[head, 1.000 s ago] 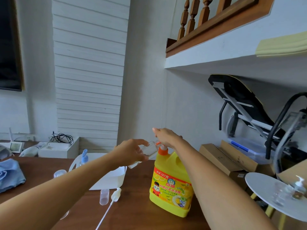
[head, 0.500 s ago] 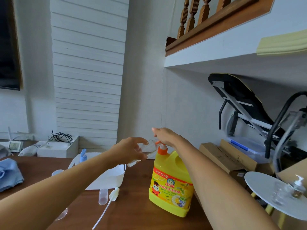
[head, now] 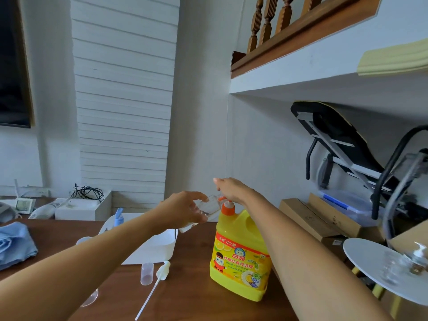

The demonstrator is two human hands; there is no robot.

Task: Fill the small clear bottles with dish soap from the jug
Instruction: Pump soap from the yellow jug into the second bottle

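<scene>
Dark wooden table (head: 190, 295) against a pale wall, and all the action is at the yellow jug (head: 240, 258) standing upright near the table's right end. The left hand (head: 183, 210) grips a small clear bottle (head: 209, 208), fingers curled round its body. It is tipped over on its side with the mouth right up at the spout of the orange pump (head: 228, 206). The right hand (head: 231, 189) lies over the pump head, fingers stretched out rather flat, pressing down from above. Is soap flowing? From here the glare on the plastic makes that hard to say.

Now the danger. That bottle mouth is narrow, and if it drifts off the spout on a hard press, soap runs down the jug and onto the wood. The bottle is tilted steeply too, so a generous fill could spill back out. On the table beside the jug lie a loose pump top (head: 162, 271) and a clear cap (head: 146, 273), just in front of a white tub (head: 162, 246).
</scene>
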